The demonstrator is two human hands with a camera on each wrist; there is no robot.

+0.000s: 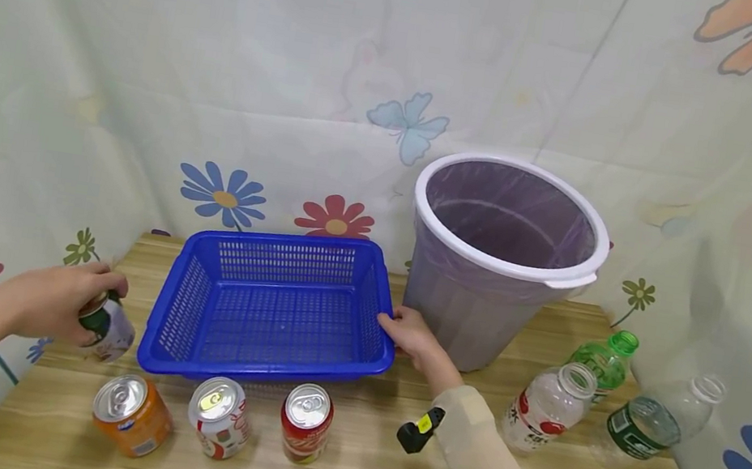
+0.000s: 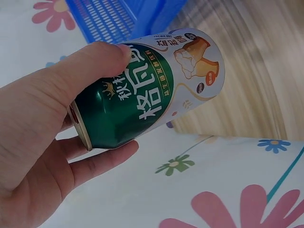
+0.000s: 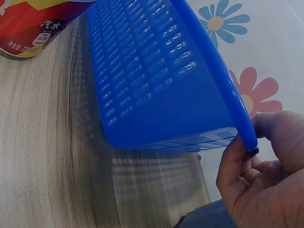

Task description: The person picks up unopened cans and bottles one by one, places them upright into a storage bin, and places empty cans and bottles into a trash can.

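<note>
My left hand (image 1: 66,300) grips a green and white drink can (image 2: 147,90) near its top, at the left of the basket. The can tilts in the head view, its lower end over the table's left side. An empty blue plastic basket (image 1: 273,374) lies in the middle of the table, with holes in its walls and floor. At its right side my right hand (image 1: 415,335) pinches the rim between thumb and fingers, seen close in the right wrist view. Nearest the left hand on the table stands an orange can (image 1: 133,417).
A white can (image 1: 220,416) and a red can (image 1: 305,424) stand before the basket. Behind the right hand is a grey lined bin (image 1: 475,308). Three empty bottles stand at right: one with red label prints (image 1: 548,409), a green one (image 1: 603,361), a clear one (image 1: 652,426).
</note>
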